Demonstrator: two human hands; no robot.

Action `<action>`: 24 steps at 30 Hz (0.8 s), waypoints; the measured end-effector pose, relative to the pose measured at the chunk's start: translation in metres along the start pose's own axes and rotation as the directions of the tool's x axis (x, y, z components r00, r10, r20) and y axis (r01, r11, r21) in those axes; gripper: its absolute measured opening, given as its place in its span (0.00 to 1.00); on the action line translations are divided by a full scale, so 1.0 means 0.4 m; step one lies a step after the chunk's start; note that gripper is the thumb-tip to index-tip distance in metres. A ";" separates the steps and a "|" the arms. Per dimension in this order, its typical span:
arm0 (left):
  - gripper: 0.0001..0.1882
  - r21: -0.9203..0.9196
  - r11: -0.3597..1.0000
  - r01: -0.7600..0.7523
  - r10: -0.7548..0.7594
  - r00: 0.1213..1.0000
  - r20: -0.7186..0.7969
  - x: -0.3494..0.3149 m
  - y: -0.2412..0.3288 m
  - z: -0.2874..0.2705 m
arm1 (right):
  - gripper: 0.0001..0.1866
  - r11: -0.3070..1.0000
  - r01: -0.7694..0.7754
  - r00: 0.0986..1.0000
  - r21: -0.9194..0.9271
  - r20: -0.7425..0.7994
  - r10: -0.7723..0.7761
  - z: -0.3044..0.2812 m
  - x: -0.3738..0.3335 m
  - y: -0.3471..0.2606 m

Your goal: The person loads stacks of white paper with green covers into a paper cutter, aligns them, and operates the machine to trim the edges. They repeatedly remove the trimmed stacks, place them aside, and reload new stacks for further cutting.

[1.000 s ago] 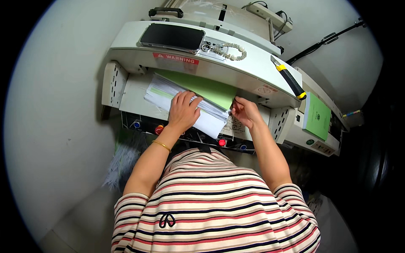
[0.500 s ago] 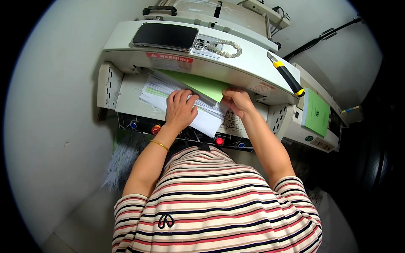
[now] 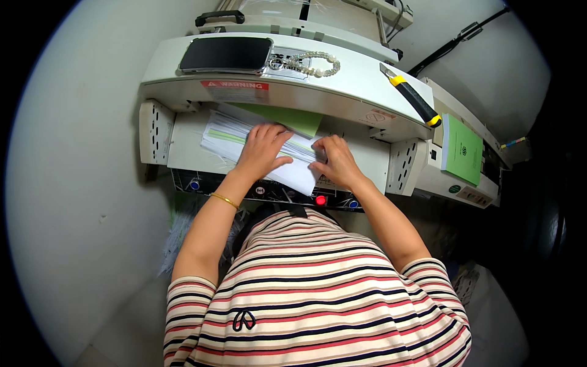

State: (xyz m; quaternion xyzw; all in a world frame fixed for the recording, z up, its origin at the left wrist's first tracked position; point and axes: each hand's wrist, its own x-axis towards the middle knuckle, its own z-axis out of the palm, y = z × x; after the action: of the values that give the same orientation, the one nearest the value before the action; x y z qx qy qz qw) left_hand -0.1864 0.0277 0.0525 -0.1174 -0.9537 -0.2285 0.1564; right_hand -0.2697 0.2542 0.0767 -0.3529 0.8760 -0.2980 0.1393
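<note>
A loose stack of white and pale-green paper strips [image 3: 223,137] lies slanted on the bed of a paper-cutting machine [image 3: 186,144]. My left hand [image 3: 266,150] rests over its middle, with the fingers stretched forward and the thumb apart. At the stack's right end is my right hand [image 3: 335,160], its bent fingertips touching the strips and its thumb spread from them. White paper [image 3: 296,177] shows between the hands, toward my body. Just behind the strips, a green-covered paper stack [image 3: 290,119] sits partly under the machine's front beam. My left hand hides part of the strips.
On the beam lie a black phone [image 3: 226,55], a beaded strap [image 3: 318,63] and a yellow-black utility knife [image 3: 413,98]. Green booklets [image 3: 461,153] rest on a machine at the right. Blue buttons [image 3: 194,185] and a red button [image 3: 321,200] line the front panel. Paper shreds [image 3: 177,235] hang at lower left.
My right hand has let go of the green cover's corner and moved nearer to me, onto the strips' right end. The green cover lies lower. My left hand remains on the strips.
</note>
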 end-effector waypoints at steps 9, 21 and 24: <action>0.21 -0.058 0.998 0.022 -0.021 1.000 0.011 0.021 -0.008 0.023 | 0.16 0.969 -0.245 0.954 0.028 0.187 0.235 0.013 0.048 -0.006; 0.13 -0.135 0.987 -0.089 0.088 0.996 -0.015 0.025 -0.004 0.029 | 0.11 0.987 -0.052 0.995 -0.149 0.071 0.063 0.026 0.048 -0.002; 0.12 -0.125 0.989 -0.084 0.084 0.996 -0.006 0.037 0.000 0.033 | 0.12 0.985 -0.169 0.984 0.024 0.059 0.168 0.012 0.052 0.013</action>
State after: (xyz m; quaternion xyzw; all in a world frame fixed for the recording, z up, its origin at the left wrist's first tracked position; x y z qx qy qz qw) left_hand -0.2033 0.0361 0.0463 -0.1668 -0.9317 -0.2812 0.1585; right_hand -0.2852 0.2406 0.0689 -0.2839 0.8940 -0.2874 0.1939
